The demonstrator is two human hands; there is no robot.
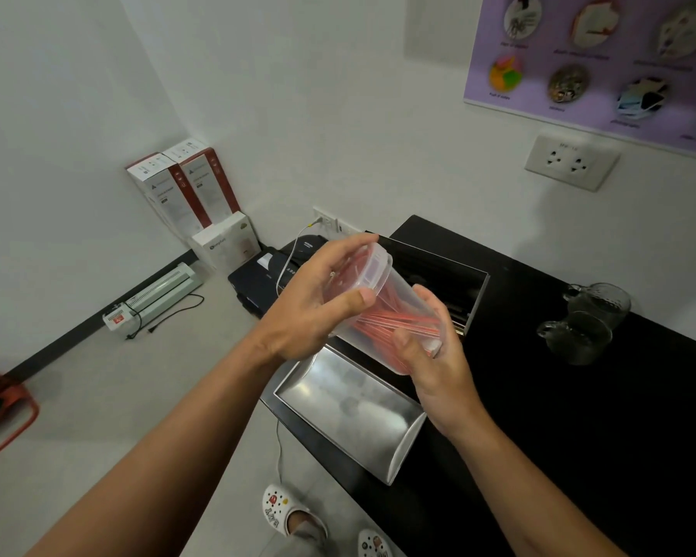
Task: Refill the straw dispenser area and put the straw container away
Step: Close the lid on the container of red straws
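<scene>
A clear plastic straw container [394, 303] full of red straws [398, 319] is held tilted in the air above the metal straw dispenser [350, 412]. My left hand [318, 307] grips its lidded top end, and my right hand [430, 355] cups its bottom end. The dispenser is a steel box on the black counter [559, 416]; its lid lies open toward me and its dark inside [447, 283] shows behind the container. Whether the container's lid is fully seated I cannot tell.
Two glass mugs [587, 319] stand on the counter to the right. A wall socket [571, 160] and purple poster [603, 58] hang behind. On the floor at left are a black printer [266, 283], boxes [193, 195], a laminator [153, 299] and an orange stool [1, 408].
</scene>
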